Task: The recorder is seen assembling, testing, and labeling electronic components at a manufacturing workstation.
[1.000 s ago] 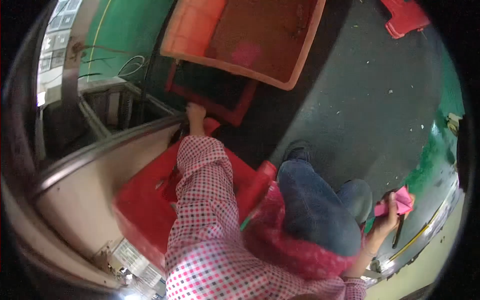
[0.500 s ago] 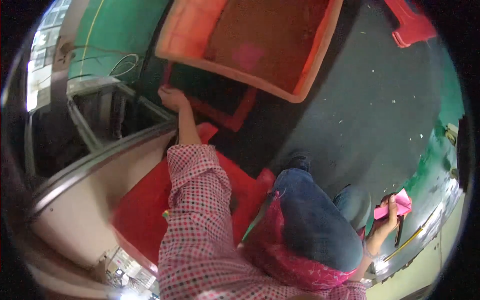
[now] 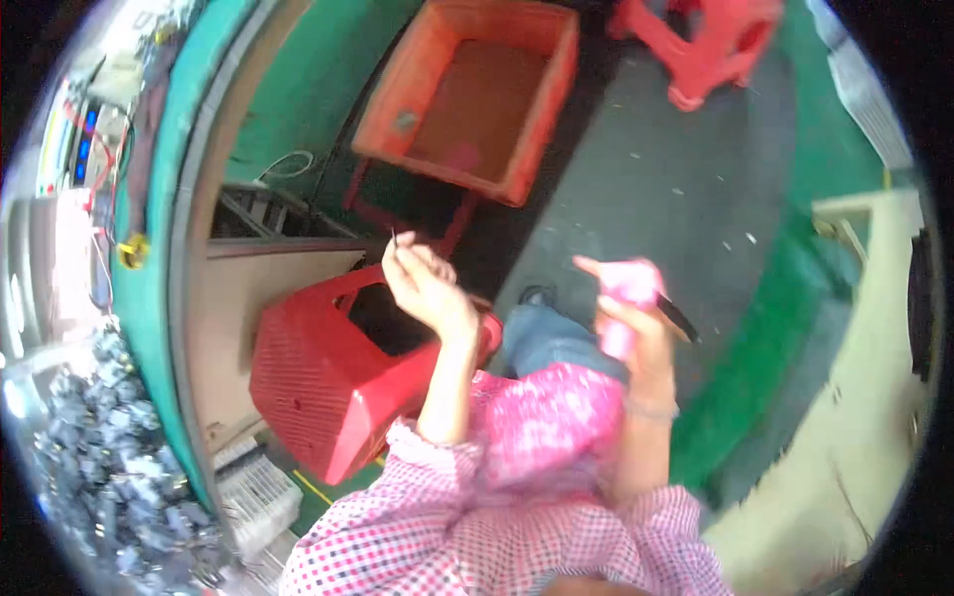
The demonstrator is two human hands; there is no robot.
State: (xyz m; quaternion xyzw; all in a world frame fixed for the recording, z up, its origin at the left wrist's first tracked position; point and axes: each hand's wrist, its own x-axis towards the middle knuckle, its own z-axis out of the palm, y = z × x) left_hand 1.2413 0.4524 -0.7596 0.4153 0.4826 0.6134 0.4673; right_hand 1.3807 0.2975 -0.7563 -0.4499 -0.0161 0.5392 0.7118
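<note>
My left hand (image 3: 429,290) is raised in front of me, above a red plastic stool (image 3: 313,372) lying on its side. Its fingers are pinched together, with a small thin dark piece (image 3: 395,236) sticking up from the fingertips; its kind is too small to make out. To the right, my right hand (image 3: 644,333) is closed around a crumpled pink cloth or sheet (image 3: 633,281). A black handle-like bar (image 3: 680,320) juts out beside that hand, and a reddish tip shows on its other side. Motion blurs both.
An orange-red plastic bin (image 3: 542,109) stands ahead on a red frame. Another red stool (image 3: 701,45) is at the far right. On the left, many small grey parts (image 3: 124,477) lie heaped behind a green-edged table (image 3: 189,248). A white slatted basket (image 3: 256,497) sits below.
My left hand has drawn back from beside the bin's frame toward my body. My right hand has risen inward with the pink item. The view has shifted, bringing the table at left into sight.
</note>
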